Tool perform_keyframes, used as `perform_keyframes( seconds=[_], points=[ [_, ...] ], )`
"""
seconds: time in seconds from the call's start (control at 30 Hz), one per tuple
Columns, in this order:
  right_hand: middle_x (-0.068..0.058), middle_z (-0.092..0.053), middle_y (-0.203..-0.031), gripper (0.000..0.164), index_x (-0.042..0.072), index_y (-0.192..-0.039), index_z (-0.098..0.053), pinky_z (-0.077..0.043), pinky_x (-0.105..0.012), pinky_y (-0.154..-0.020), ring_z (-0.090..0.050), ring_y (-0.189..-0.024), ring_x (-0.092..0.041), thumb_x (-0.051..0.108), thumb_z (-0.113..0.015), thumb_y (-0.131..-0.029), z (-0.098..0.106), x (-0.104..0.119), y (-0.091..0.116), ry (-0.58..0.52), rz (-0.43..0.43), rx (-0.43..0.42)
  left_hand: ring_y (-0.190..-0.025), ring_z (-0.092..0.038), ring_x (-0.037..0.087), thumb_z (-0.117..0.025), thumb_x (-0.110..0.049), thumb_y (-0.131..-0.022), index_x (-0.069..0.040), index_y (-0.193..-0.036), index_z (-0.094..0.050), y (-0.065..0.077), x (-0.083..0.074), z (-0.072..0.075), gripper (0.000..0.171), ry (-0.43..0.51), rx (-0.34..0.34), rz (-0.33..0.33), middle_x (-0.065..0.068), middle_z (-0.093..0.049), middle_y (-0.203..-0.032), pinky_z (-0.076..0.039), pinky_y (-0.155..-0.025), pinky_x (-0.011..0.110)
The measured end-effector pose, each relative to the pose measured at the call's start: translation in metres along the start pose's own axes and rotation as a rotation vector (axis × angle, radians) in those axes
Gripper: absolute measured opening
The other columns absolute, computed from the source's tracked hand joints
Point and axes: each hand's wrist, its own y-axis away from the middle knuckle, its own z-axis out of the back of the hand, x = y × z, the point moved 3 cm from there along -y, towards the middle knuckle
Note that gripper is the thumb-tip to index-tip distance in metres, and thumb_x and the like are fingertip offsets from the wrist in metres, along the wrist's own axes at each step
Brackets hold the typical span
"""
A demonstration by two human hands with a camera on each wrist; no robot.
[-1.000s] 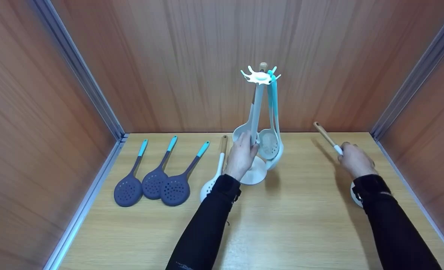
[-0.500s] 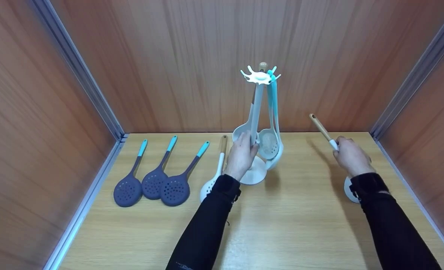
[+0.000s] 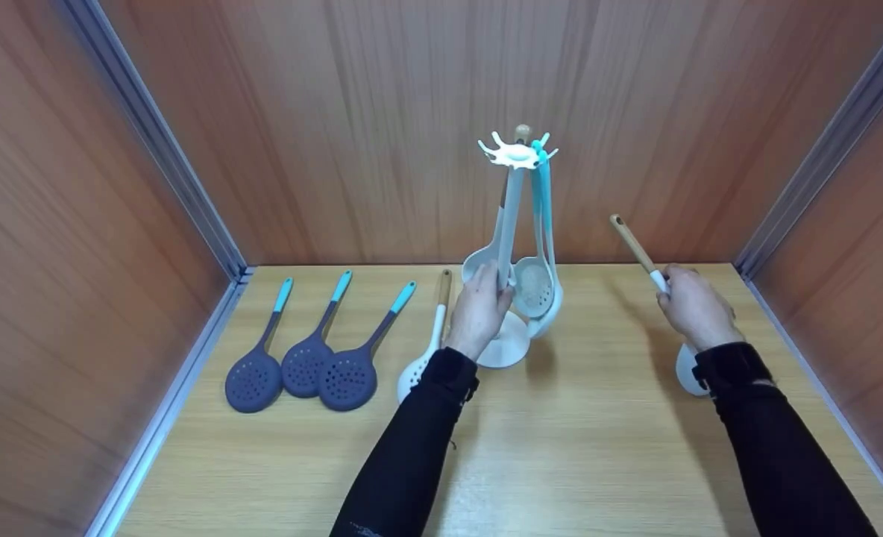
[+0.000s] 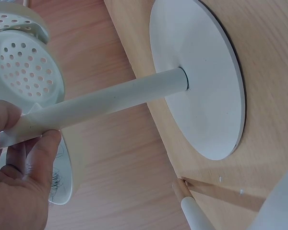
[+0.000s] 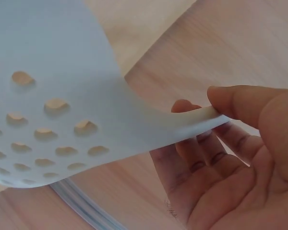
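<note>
My left hand (image 3: pixel 479 312) grips the post of a white utensil stand (image 3: pixel 513 212), thumb and fingers round it in the left wrist view. From the stand's prongs hang a white perforated skimmer (image 4: pixel 26 67), a white ladle with a light blue handle (image 3: pixel 554 298), and a white utensil (image 3: pixel 483 257) with a wooden-tipped handle. Over on the right, my right hand (image 3: pixel 699 309) holds a white perforated skimmer (image 5: pixel 129 115) by its neck, pinched between thumb and fingers. Its wooden handle (image 3: pixel 633 242) points up and away; the wrist partly hides its head in the head view.
Left of the stand, another white skimmer (image 3: pixel 439 328) with a wooden handle lies on the table (image 3: pixel 561 462), partly behind my left forearm. Three dark blue skimmers (image 3: pixel 253 380) with turquoise handles lie farther left. Wooden panels (image 3: pixel 382 134) enclose the back and both sides.
My right hand has moved left and slightly farther away, carrying the white skimmer, whose handle end now stands higher in view. My left hand has stayed on the stand's post.
</note>
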Motion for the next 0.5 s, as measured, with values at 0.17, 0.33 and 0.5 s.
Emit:
perform_keyframes(
  seconds=[0.17, 0.33, 0.5],
  points=[
    [-0.029, -0.065, -0.121, 0.036, 0.001, -0.136, -0.055, -0.055, -0.065, -0.071, -0.068, -0.104, -0.047, 0.013, -0.062, -0.102, 0.004, 0.007, 0.001, -0.001, 0.002, -0.011, -0.104, -0.071, 0.018, -0.063, -0.022, -0.106, -0.015, -0.129, -0.054, 0.000, 0.000, 0.000, 0.026, 0.007, 0.001, 0.009, 0.003, -0.065, -0.116, -0.062, -0.088, 0.036],
    [-0.027, -0.066, -0.116, 0.034, 0.001, -0.133, -0.056, -0.053, -0.057, -0.063, -0.068, -0.097, -0.044, 0.013, -0.062, -0.101, 0.008, 0.014, 0.003, -0.003, 0.029, -0.048, -0.101, -0.069, 0.017, -0.063, -0.023, -0.106, -0.015, -0.128, -0.053, 0.001, 0.001, 0.000, 0.025, 0.017, 0.000, 0.011, 0.002, -0.064, -0.116, -0.062, -0.086, 0.034],
    [-0.023, -0.065, -0.110, 0.032, 0.002, -0.131, -0.056, -0.051, -0.047, -0.058, -0.067, -0.091, -0.040, 0.012, -0.062, -0.101, 0.010, 0.019, 0.005, -0.005, 0.050, -0.078, -0.098, -0.068, 0.016, -0.063, -0.023, -0.106, -0.016, -0.128, -0.053, 0.001, 0.002, -0.001, 0.024, 0.018, 0.002, 0.013, 0.002, -0.063, -0.114, -0.061, -0.084, 0.033]
  ],
)
